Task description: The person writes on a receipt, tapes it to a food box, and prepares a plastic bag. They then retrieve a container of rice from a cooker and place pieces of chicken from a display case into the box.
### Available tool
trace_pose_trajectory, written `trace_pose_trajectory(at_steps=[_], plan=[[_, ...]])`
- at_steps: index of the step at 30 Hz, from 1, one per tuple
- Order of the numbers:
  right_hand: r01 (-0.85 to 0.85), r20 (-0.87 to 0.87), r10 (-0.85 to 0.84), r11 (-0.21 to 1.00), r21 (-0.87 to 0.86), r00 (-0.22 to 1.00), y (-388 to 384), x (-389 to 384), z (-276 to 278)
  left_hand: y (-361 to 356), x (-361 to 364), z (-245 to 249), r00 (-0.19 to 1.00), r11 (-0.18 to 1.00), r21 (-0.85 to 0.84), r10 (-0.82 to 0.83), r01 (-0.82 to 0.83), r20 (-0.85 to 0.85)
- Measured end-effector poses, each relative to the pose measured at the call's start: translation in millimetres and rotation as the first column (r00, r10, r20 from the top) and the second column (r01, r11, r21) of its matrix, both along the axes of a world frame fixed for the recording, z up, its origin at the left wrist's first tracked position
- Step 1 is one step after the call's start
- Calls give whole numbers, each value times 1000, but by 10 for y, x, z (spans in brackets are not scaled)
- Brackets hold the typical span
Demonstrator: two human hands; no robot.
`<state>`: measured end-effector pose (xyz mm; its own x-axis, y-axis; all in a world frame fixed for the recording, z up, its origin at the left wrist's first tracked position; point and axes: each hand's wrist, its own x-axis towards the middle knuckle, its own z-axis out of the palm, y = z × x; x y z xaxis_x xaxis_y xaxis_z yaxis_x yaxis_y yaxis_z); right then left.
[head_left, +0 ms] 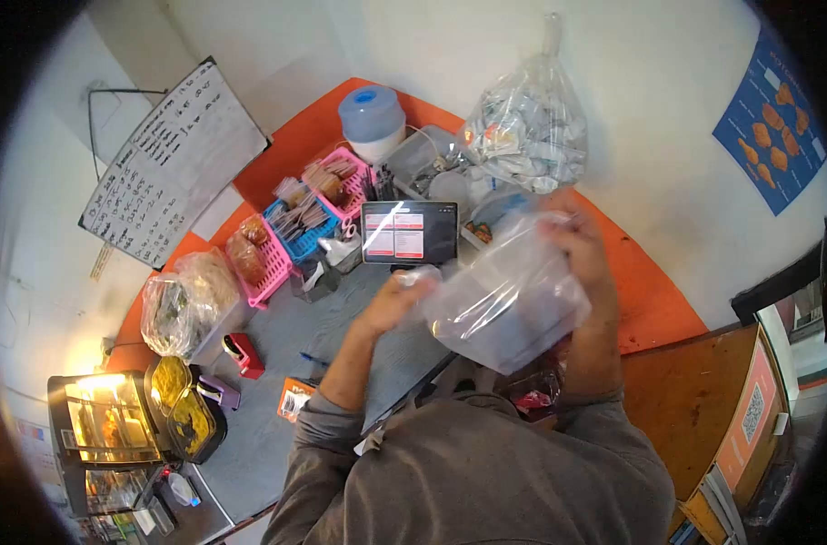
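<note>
A large clear plastic bag [513,295] is stretched out in front of my chest, above the counter's front edge. My left hand [395,302] pinches its left corner, fingers closed. At its upper right, my right hand [572,234] is closed on the bag's edge, somewhat smeared by motion. I cannot make out anything inside the bag; pale shapes show through the plastic. Just behind the bag stands a tablet [410,234] with a lit screen. Below the bag, partly hidden by it, is a container with something pink [533,398] in it.
Pink basket [266,263] and blue basket [306,238] hold packets at the back left. A filled plastic bag [530,123] hangs on the wall. A lit display case [109,422], black tubs of yellow food [194,422] and a red stapler-like object [243,354] sit left.
</note>
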<state>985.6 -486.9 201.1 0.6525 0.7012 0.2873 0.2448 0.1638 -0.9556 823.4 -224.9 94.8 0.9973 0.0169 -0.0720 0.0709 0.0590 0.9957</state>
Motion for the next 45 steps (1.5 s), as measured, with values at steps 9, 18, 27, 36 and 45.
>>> trace_pose_trajectory(at_steps=[9, 18, 27, 36, 45], plan=[[112, -812, -83, 993, -22, 577, 304, -316, -1016, 73, -727, -512, 931, 928, -291, 300, -234, 209], [228, -624, -184, 974, -10, 760, -237, -223, -1110, 38, -1048, -721, 1000, 752, -659, 11, -12, -6], [290, -611, -492, 867, -405, 620, -551, -444, -885, -429, -622, -834, 964, 766, -600, 99, -232, -247], [-57, -185, -123, 667, -743, 975, -1085, 269, -2411, -560, -726, -1307, 840, 870, -156, 382, -468, -386], [-356, -199, 299, 845, -399, 933, 492, -751, -1859, -670, -1203, -269, 992, 955, 282, -114, 96, 49]])
